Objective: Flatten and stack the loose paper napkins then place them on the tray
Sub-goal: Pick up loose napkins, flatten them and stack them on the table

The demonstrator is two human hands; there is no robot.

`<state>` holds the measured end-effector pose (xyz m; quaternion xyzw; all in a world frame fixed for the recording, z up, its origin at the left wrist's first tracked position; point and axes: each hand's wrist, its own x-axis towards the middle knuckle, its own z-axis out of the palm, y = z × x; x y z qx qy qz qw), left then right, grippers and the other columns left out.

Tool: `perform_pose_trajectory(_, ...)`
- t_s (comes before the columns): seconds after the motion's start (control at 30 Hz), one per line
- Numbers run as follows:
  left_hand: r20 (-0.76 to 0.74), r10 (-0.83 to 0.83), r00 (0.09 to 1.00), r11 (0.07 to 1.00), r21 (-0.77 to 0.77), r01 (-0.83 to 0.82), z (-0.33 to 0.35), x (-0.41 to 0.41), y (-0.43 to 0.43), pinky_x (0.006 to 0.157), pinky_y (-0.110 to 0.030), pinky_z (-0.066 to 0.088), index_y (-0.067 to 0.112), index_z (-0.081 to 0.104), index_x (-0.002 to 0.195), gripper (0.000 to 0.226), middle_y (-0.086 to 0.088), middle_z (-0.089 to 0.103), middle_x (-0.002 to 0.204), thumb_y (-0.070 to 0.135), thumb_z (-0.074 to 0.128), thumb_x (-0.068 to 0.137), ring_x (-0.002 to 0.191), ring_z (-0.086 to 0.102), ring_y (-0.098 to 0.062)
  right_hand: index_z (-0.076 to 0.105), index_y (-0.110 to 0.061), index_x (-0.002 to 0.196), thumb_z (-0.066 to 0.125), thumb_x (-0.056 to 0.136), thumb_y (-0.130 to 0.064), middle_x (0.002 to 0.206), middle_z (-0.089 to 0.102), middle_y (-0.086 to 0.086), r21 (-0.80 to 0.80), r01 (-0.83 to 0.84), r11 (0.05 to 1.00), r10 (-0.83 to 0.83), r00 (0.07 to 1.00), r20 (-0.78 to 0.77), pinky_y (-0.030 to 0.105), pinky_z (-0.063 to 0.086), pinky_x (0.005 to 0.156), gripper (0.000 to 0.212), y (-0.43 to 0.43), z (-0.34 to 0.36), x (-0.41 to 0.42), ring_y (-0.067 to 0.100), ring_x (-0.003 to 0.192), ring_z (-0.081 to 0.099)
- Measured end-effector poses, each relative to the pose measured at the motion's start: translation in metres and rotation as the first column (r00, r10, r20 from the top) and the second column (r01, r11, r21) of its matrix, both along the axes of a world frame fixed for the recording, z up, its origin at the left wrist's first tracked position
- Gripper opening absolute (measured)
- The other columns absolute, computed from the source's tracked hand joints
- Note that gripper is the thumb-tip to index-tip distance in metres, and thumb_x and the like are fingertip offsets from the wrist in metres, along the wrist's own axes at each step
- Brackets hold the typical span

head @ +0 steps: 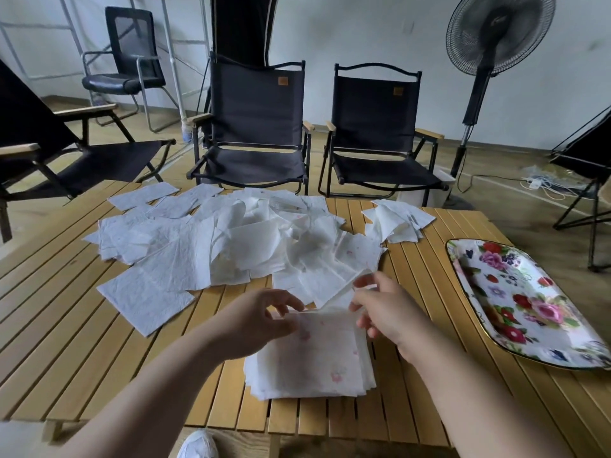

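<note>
The tray (529,309) runs past the right edge. The left hand (261,322) covers the stack's (314,358) far-left corner; the right hand (386,312) hides part of the lifted napkin (344,289). A shoe (198,446) is cropped below.

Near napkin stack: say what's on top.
A pink-printed napkin lies on top, its far edge pinched by the left hand and lifted by the right hand. Lower sheets are covered, only edges showing.

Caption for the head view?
Left hand and right hand pinch a napkin over the near stack; loose pile behind, floral tray at right.

Black folding chairs (254,104) and a fan (499,31) stand behind the wooden table (82,342).
</note>
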<state>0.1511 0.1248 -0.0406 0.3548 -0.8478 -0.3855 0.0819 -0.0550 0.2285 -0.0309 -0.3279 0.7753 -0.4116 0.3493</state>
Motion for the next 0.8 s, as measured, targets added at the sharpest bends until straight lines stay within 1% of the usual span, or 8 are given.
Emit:
perform_pose_trajectory(0.1,0.032,0.018,0.999,0.998,-0.063,-0.016,-0.001,-0.002,0.001,0.068,-0.02,0.047,0.039,0.068,0.112,0.02,0.017,0.06,0.1,0.043,0.064,0.093,0.08,0.057,-0.004,0.029,-0.04,0.148,0.067,0.09,-0.01,0.129,0.047,-0.007,0.03,-0.05,0.998,0.057,0.923,-0.379,0.023,0.045,0.059,0.076,-0.005,-0.011,-0.012,0.019,0.094,0.06)
perform_pose_trajectory(0.17,0.04,0.029,0.999,0.996,-0.089,-0.025,-0.001,-0.004,0.002,0.067,-0.02,0.045,0.039,0.069,0.11,0.02,0.016,0.06,0.099,0.045,0.062,0.093,0.079,0.056,-0.005,0.022,-0.045,0.153,0.071,0.088,-0.007,0.143,0.029,-0.011,0.033,-0.116,0.993,0.117,0.868,-0.482,0.02,0.047,0.064,0.09,-0.009,-0.017,-0.019,0.018,0.104,0.057)
perform_pose_trajectory(0.27,0.053,0.028,0.998,0.993,-0.112,-0.022,-0.003,-0.007,0.003,0.063,-0.018,0.044,0.037,0.069,0.11,0.021,0.017,0.059,0.1,0.046,0.061,0.093,0.078,0.056,-0.005,0.065,-0.033,0.126,0.077,0.085,-0.005,0.154,0.034,-0.006,-0.023,-0.193,0.981,0.146,0.81,-0.569,0.022,0.047,0.088,0.052,-0.015,-0.021,-0.03,0.019,0.125,0.049)
perform_pose_trajectory(0.37,0.044,0.055,0.997,0.989,-0.143,-0.048,-0.005,-0.006,0.002,0.067,-0.019,0.046,0.038,0.067,0.112,0.023,0.017,0.056,0.105,0.048,0.064,0.091,0.084,0.056,-0.007,0.078,-0.021,0.103,0.077,0.087,-0.016,0.135,0.057,-0.005,-0.114,-0.243,0.963,0.126,0.783,-0.609,0.017,0.038,0.089,0.016,-0.016,-0.013,-0.029,0.012,0.121,0.048)
perform_pose_trajectory(0.5,-0.075,0.095,0.993,0.974,-0.197,-0.108,-0.003,-0.004,-0.001,0.089,-0.031,0.044,0.036,0.066,0.118,0.034,0.012,0.055,0.115,0.045,0.072,0.086,0.103,0.051,-0.013,0.077,-0.022,0.103,0.071,0.092,-0.03,0.106,0.069,-0.018,-0.35,-0.267,0.898,0.096,0.895,-0.436,0.017,0.047,0.086,0.014,-0.007,0.011,-0.01,0.001,0.102,0.06)
perform_pose_trajectory(0.63,-0.374,0.197,0.906,0.98,0.054,-0.191,0.02,0.001,0.0,0.069,-0.022,0.049,0.02,0.073,0.092,0.011,0.004,0.074,0.084,0.03,0.07,0.091,0.076,0.066,-0.007,0.074,-0.019,0.082,0.064,0.097,-0.03,0.075,0.071,-0.009,-0.491,-0.203,0.847,0.098,0.968,-0.231,0.019,0.049,0.063,0.02,0.016,0.035,0.006,0.008,0.072,0.064)
perform_pose_trajectory(0.7,-0.437,0.26,0.861,0.956,0.24,-0.167,0.029,0.01,-0.001,0.06,-0.018,0.043,0.014,0.071,0.076,0.02,0.009,0.069,0.066,0.026,0.069,0.092,0.059,0.059,-0.002,0.076,-0.015,0.088,0.065,0.096,-0.025,0.078,0.076,-0.005,-0.404,-0.169,0.899,0.141,0.985,-0.099,0.021,0.053,0.061,0.016,0.023,0.042,0.005,0.009,0.072,0.069)
perform_pose_trajectory(0.8,-0.25,0.111,0.962,0.941,0.337,-0.021,0.03,0.024,-0.003,0.053,-0.021,0.034,0.007,0.067,0.072,0.031,0.002,0.06,0.06,0.029,0.067,0.094,0.054,0.045,-0.01,0.072,-0.007,0.097,0.069,0.094,-0.023,0.075,0.075,-0.001,0.033,-0.31,0.95,0.31,0.951,0.023,0.022,0.043,0.053,0.017,0.029,0.039,-0.006,0.01,0.06,0.064)
